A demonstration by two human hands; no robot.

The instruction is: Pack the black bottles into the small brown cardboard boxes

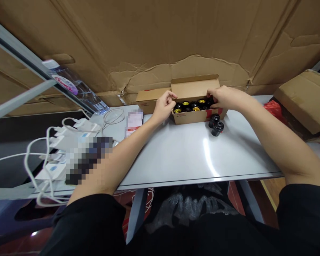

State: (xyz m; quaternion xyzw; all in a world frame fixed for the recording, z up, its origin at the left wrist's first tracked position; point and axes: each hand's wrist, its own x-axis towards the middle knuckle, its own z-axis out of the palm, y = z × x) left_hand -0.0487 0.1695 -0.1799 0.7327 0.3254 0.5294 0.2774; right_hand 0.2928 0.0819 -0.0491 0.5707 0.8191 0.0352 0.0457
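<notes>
An open cardboard box [186, 116] with raised flaps stands at the far edge of the white table [181, 153]. It holds black lamp sockets [192, 106] with brass-coloured insides, packed upright. My left hand [163, 106] is at the box's left side, its curled fingers near the rim. My right hand [221, 99] reaches over the right end, fingers curled down among the sockets. Whether either hand grips anything is hidden. Two black sockets [215, 125] stand together on the table, just in front of the box's right corner.
Behind the table rises a creased cardboard wall [154, 35]. White plugs and cables [55, 142] lie at the left beside a pixelated patch. A printed pink-and-white paper [134, 122], a water bottle [77, 89], a cardboard carton [304, 101] and a red plastic bag [274, 110] surround the table.
</notes>
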